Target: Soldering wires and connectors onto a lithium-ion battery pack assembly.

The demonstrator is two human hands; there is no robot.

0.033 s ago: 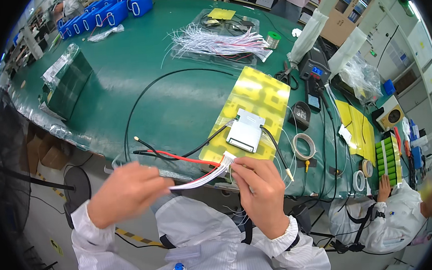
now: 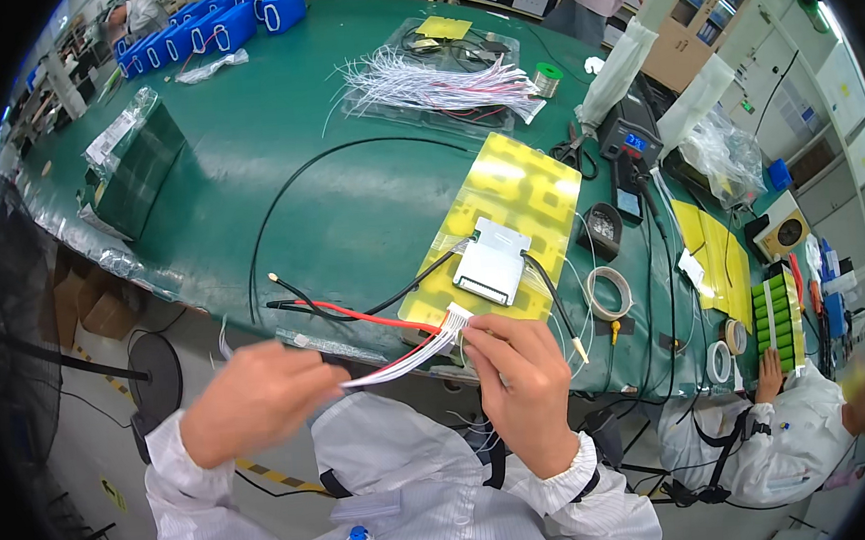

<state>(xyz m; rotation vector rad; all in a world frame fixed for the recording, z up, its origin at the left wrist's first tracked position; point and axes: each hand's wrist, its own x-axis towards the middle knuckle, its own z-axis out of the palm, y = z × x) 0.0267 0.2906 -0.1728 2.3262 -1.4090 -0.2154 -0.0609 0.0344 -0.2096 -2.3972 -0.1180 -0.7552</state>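
Observation:
My right hand (image 2: 522, 379) pinches a white multi-pin connector (image 2: 454, 321) between thumb and fingers, at the table's near edge. From the connector a bundle of white wires (image 2: 399, 366) with one red wire runs left into my left hand (image 2: 259, 395), whose fingers are closed round it. Just beyond lies a silver circuit module (image 2: 492, 262) with a socket along its near edge, resting on a yellow perforated sheet (image 2: 521, 178). Thick black cables leave both sides of the module. A thick red cable (image 2: 370, 314) lies beside the black one, left of the connector.
A tray of white wires (image 2: 429, 82), a solder reel (image 2: 547, 78), scissors (image 2: 573, 150) and a soldering station (image 2: 629, 131) stand farther back. Tape rolls (image 2: 609, 294) lie at right, near a co-worker beside a green battery pack (image 2: 777, 318). Blue cases (image 2: 235, 28) stand far left.
My left hand has shifted very slightly downward with the wires. My right hand and the connector look unmoved.

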